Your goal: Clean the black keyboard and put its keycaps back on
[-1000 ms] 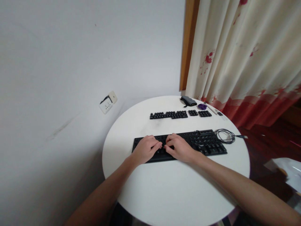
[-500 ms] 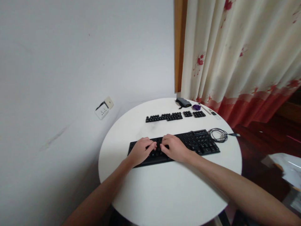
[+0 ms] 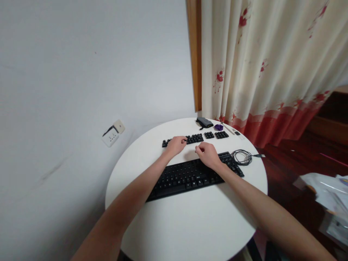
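Observation:
A black keyboard (image 3: 187, 177) lies across the middle of the round white table. Behind it stand rows of loose black keycaps (image 3: 195, 138). My left hand (image 3: 176, 145) reaches over the keyboard to these rows, thumb and forefinger pinched at a keycap (image 3: 185, 140); part of the row is hidden behind the hand. Over the keyboard's back edge is my right hand (image 3: 208, 155), its fingers curled in toward the thumb. Whatever those curled fingers hold, if anything, cannot be made out.
Two smaller keycap blocks, one of them a keycap group (image 3: 221, 135), sit to the right. Farther back are a grey pouch (image 3: 205, 122) and a purple crumpled item (image 3: 218, 127). A coiled cable (image 3: 241, 157) lies by the table's right edge. Wall and curtain (image 3: 244, 72) border the table.
Both hands have lifted from the keyboard's keys and moved away from me, the left to the loose keycaps, the right to above the keyboard's back edge. The view has shifted slightly right.

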{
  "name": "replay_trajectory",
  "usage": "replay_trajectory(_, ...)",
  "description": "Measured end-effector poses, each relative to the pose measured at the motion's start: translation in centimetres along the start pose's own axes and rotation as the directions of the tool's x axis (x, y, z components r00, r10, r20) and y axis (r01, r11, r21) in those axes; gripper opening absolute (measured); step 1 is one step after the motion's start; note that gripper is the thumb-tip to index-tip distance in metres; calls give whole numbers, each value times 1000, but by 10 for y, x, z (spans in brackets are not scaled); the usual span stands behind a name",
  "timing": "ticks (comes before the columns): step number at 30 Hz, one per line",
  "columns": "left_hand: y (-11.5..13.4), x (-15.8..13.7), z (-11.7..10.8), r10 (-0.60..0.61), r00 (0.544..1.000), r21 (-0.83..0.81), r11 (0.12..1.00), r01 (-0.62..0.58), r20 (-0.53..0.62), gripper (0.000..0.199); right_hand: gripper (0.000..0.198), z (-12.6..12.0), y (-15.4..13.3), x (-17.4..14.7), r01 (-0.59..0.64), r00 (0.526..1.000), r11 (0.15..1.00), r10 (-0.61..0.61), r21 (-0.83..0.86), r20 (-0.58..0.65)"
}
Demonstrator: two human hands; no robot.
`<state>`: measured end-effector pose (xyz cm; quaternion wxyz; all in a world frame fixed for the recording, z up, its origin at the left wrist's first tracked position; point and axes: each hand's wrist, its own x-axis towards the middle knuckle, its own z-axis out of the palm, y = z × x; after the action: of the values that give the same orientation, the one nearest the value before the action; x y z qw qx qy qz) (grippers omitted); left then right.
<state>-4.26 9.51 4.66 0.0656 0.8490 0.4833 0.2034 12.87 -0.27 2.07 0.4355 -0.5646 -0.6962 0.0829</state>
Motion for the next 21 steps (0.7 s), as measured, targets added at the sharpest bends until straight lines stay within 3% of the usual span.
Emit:
replay_trajectory(6, -16, -1, 30, -34, 999, 28, 999, 33, 39, 38, 36, 3, 13, 6, -40, 999, 998, 42, -56, 18)
replay_trajectory(15, -21, -7, 39, -11, 997, 28, 1000, 9, 79, 46, 28, 7, 25, 9, -72, 981, 977, 105, -200, 161)
replay_trajectory(21, -24, -7, 47, -2, 996, 22, 1000, 0, 85, 49, 35, 17, 23, 24, -38, 953, 932, 142, -362, 266)
